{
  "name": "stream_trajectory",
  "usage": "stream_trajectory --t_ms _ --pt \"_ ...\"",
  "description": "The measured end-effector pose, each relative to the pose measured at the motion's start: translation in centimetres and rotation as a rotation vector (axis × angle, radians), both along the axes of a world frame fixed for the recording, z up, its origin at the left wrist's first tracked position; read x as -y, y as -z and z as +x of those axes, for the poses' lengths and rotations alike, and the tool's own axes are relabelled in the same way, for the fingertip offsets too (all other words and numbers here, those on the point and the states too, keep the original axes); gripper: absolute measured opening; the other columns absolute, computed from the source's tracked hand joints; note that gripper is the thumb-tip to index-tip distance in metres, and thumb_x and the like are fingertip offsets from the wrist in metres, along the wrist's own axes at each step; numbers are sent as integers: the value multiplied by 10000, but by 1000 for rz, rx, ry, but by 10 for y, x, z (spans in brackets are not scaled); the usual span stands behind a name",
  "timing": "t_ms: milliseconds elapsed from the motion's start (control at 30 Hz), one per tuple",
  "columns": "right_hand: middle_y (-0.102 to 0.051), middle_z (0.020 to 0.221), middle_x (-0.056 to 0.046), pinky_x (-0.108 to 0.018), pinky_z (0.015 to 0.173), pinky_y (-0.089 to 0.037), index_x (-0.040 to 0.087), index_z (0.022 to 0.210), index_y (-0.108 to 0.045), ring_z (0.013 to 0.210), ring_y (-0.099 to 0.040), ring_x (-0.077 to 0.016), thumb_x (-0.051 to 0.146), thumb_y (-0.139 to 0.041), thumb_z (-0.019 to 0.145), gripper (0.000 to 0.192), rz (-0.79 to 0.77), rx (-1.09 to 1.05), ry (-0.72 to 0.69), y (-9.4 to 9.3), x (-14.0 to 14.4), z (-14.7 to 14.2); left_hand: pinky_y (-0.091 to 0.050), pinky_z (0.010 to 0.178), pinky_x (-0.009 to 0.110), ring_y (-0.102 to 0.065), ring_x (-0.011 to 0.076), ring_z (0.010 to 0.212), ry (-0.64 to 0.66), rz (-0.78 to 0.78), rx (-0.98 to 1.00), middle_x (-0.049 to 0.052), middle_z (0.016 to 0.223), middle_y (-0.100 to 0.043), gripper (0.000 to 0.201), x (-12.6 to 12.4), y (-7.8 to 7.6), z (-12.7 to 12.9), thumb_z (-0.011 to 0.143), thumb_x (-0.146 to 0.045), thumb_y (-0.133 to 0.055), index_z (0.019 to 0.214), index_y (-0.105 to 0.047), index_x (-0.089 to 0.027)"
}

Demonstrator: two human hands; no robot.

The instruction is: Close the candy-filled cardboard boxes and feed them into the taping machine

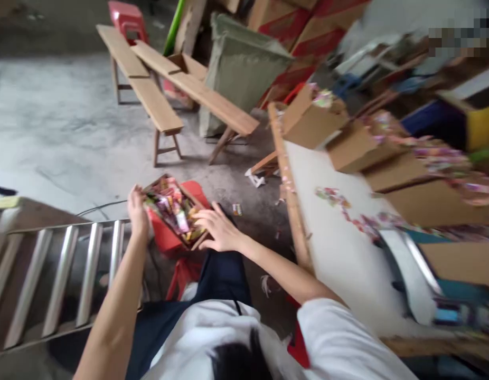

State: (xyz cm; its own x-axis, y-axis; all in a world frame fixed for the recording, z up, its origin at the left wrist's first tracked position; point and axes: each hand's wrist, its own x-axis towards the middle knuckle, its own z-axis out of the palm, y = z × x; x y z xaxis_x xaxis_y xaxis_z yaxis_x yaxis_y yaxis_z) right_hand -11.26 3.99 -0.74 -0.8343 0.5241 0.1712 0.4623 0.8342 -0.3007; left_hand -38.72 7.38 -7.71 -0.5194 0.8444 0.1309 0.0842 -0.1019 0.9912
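Observation:
A small open cardboard box [168, 230] full of colourful wrapped packets [177, 203] rests on a red plastic stool [195, 191] in front of my knees. My left hand [138, 212] is at the box's left end, its fingers closed against that side. On the right, my right hand [221, 228] reaches over the box's near right end with its fingers spread. Its fingertips are at the packets and the rim; blur hides whether they press on them. No packet shows lifted in either hand.
A roller conveyor [66, 274] lies at my left. To the right, a white-topped table [327, 237] bears cardboard boxes [403, 169], loose packets [363, 219] and a scale-like machine [411, 274]. Wooden benches [157, 103] and a large grey-green sack [244, 68] stand ahead.

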Motion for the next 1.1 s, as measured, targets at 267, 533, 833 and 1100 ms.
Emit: stream_trajectory --t_ms 267,533,833,1100 --pt "-41 1651 -191 -520 1236 -176 118 1582 -127 1539 -46 -290 499 -371 1007 732 -151 19 338 30 -5 -85 -465 1048 380 -630 235 1152 307 27 -116 88 1193 -707 437 -12 -20 -12 937 -497 -481 1147 -699 -181" --pt "-134 1627 -228 -527 1223 -205 74 1527 -314 1526 -136 -326 293 -498 965 631 -177 142 403 69 -34 -108 -482 837 334 -621 198 829 515 33 -496 66 831 -700 408 -30 -31 -26 936 -502 -487 820 -738 -202" --pt "-237 1627 -128 -494 1204 -300 185 1527 -356 1518 -197 -251 209 -445 940 594 -471 -199 352 51 -41 -82 -417 879 411 -593 295 957 442 -318 -1116 165 909 -672 347 -59 -34 33 959 -302 -408 837 -697 -155" --pt "-495 1443 -249 -611 1092 -394 83 1465 -408 1349 -478 -359 466 -477 957 639 -330 -426 457 -5 -54 -41 -260 1040 569 -506 408 1216 86 -413 -904 274 1168 -611 349 -50 -21 57 970 -275 -359 1138 -595 -80"
